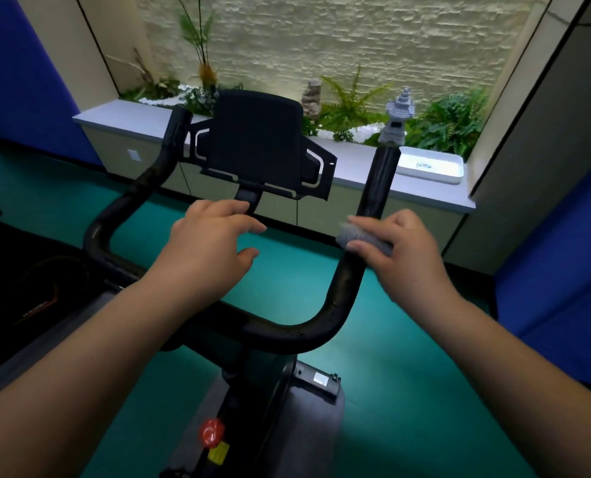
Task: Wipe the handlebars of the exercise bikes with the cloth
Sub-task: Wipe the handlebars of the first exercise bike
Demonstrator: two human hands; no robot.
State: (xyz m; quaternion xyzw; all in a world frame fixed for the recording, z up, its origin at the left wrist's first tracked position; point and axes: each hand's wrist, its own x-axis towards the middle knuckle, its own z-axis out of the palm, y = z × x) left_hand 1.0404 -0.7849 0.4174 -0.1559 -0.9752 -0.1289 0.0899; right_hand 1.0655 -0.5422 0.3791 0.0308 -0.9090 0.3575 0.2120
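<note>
A black exercise bike handlebar [287, 334] curves in a wide U in front of me, with a left arm [156, 174] and a right arm [378, 188] rising toward the ledge. My right hand [401, 257] presses a small grey cloth [359, 236] around the right arm of the bar, thumb and fingers wrapped over it. Over the middle of the bar my left hand [211, 243] hovers, fingers spread and holding nothing. A dark console [257, 143] stands between the two arms.
A red knob [212, 432] sits on the bike's post below. Behind the bike runs a low grey ledge [121, 115] with plants, a stone lantern [395, 119] and a white tray [432, 165]. Green floor surrounds the bike; blue panels stand left and right. Dark equipment lies at left.
</note>
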